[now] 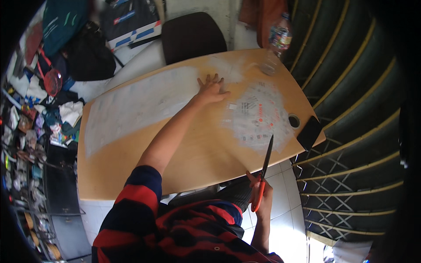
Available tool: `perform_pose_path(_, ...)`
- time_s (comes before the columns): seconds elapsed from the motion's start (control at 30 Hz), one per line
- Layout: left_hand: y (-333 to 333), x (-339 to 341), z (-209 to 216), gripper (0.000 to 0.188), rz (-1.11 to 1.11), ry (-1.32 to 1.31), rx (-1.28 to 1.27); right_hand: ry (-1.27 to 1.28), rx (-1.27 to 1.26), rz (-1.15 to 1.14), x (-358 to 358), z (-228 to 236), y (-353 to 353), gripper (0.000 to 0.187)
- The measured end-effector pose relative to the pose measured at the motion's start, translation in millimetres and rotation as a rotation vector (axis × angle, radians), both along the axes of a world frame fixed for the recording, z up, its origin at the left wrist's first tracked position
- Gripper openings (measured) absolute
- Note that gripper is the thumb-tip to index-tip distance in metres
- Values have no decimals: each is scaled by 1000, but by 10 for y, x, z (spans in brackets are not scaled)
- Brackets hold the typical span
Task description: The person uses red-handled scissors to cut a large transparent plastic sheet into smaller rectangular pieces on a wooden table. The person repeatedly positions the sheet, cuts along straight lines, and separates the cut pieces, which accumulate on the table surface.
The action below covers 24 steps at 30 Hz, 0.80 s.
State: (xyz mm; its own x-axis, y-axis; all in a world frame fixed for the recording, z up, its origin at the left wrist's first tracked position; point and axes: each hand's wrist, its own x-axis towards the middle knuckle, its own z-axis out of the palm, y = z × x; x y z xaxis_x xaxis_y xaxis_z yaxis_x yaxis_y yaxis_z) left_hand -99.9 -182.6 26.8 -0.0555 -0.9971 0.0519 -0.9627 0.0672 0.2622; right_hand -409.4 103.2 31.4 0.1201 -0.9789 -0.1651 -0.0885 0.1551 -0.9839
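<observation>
My left hand [211,90] lies on the wooden table with its fingers spread, touching the near edge of a pale patch. It holds nothing. Close to the table's front edge, my right hand [261,191] grips a pair of scissors [258,196] by the orange-red handle. The dark blades look closed and point away from me, over the table's edge. Beyond their tip lies a whitish plastic sheet [250,120] with red and dark print. A long, pale translucent sheet [136,103] stretches across the left half of the table.
The wooden table [127,171] has a clear plastic bottle [278,41] at its far right corner. A black phone-like slab [309,133] and a roll of tape [294,121] lie at the right. A dark chair [193,37] stands behind; a folding metal gate [351,131] is to the right.
</observation>
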Motion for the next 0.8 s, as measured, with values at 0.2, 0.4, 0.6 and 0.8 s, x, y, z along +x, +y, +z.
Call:
perform_pose_path(0.2,586,564,-141,83,172,15,-167,-16,-27,62,72,-1,12,34)
perform_pose_path(0.4,1642,1289,-162,78,281,-11,-159,29,-58,115,194,41,19,37)
perform_pose_path(0.6,1704,1502,-362,45,213,28,-361,-42,-55,198,471,23,-32,42)
perform_pose_path(0.8,1672,1631,-295,20,341,157,-579,-19,-47,241,596,75,23,45)
